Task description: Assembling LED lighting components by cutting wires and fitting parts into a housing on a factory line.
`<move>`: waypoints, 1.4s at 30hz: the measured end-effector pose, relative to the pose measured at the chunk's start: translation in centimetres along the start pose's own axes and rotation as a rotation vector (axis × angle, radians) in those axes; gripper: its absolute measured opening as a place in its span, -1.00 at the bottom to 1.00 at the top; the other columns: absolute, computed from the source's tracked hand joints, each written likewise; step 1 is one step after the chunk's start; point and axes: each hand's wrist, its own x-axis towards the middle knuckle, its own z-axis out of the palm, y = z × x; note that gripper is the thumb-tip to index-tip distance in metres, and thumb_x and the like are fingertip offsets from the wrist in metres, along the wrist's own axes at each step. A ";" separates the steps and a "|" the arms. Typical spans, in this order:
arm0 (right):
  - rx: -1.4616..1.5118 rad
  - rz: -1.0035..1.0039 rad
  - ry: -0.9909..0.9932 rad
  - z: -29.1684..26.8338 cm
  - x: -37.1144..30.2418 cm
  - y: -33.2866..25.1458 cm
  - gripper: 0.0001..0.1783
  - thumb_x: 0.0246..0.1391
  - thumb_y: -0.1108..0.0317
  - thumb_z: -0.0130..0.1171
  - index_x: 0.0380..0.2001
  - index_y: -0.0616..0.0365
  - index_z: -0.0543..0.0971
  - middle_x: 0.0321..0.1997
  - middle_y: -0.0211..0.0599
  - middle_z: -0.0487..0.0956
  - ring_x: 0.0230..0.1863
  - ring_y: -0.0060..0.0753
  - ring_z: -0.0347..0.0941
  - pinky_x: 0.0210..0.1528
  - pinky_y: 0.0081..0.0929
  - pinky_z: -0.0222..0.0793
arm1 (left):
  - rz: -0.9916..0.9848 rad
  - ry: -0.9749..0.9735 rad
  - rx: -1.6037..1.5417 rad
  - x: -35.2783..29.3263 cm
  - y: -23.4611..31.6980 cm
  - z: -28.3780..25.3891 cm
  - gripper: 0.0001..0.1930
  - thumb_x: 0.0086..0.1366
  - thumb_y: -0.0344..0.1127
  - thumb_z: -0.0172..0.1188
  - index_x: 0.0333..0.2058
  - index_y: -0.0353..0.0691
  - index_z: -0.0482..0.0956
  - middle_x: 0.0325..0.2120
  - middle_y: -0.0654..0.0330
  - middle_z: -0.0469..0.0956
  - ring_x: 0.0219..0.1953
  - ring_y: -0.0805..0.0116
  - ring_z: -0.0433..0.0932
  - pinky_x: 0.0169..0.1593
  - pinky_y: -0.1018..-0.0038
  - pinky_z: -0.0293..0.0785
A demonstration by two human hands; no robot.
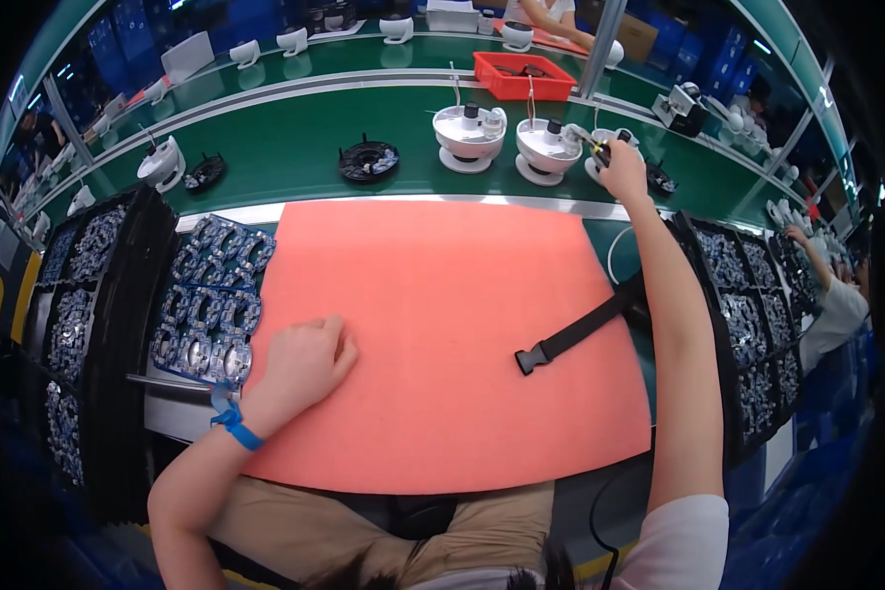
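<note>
Nearest me are the person's tan trousers [295,526], under the near edge of a salmon mat [433,295]. A blue band [238,425] circles the left wrist. The left hand [303,362] rests on the mat's left side, loose, fingers half curled, with nothing visible in it. On the right side lies a black strap [585,329], its buckle pointing inward.

Beside the mat, to the left, sit blue circuit boards [202,324], in 2 groups. More boards fill dark racks at both sides, the left rack [113,334] and the right rack [747,324].

Past the mat runs a green belt [285,147]. The right arm stretches over to it, and the right hand [624,175] is at the rightmost of 3 white units, partly covering that unit [627,144]. Its fingers are bent by a small dark piece [601,150] with a touch of yellow; I can't tell whether they grip it. The other 2 units [469,136] stand to its left, each topped by a black knob. Farther left is a black disc [369,160].

Behind them is a red bin [524,88], then another person's arm [551,28].
</note>
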 end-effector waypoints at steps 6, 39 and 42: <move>-0.275 0.113 -0.005 1.1 -0.3 1.8 -0.74 0.02 0.45 0.19 -0.17 0.09 0.47 -0.12 -0.21 0.55 0.00 -0.12 0.51 -0.09 0.01 0.42 | 0.013 0.002 0.008 0.1 0.0 0.1 -0.77 0.23 -0.22 0.12 -0.49 -0.26 0.42 -0.63 0.01 0.53 -0.60 -0.02 0.54 -0.52 0.12 0.46; 0.772 -0.866 -0.124 -14.1 -22.6 -21.6 -0.51 -0.43 0.57 0.42 -0.25 0.12 0.60 -0.32 -0.35 0.51 -0.28 -0.29 0.43 -0.22 -0.36 0.29 | -0.082 0.443 -0.322 -0.8 -0.3 -7.3 -0.84 0.17 -0.44 0.21 -0.49 -0.28 0.39 -0.60 0.11 0.42 -0.60 0.29 0.39 -0.51 0.38 0.30; 0.764 -0.721 -0.012 -15.3 -22.4 -20.5 -0.53 -0.40 0.65 0.31 -0.25 0.16 0.60 -0.31 -0.26 0.52 -0.28 -0.27 0.47 -0.32 -0.40 0.43 | 0.202 0.636 -0.340 -1.2 1.0 -6.9 -0.84 0.07 -0.42 0.26 -0.40 -0.26 0.45 -0.47 0.14 0.38 -0.41 0.19 0.43 -0.36 0.33 0.41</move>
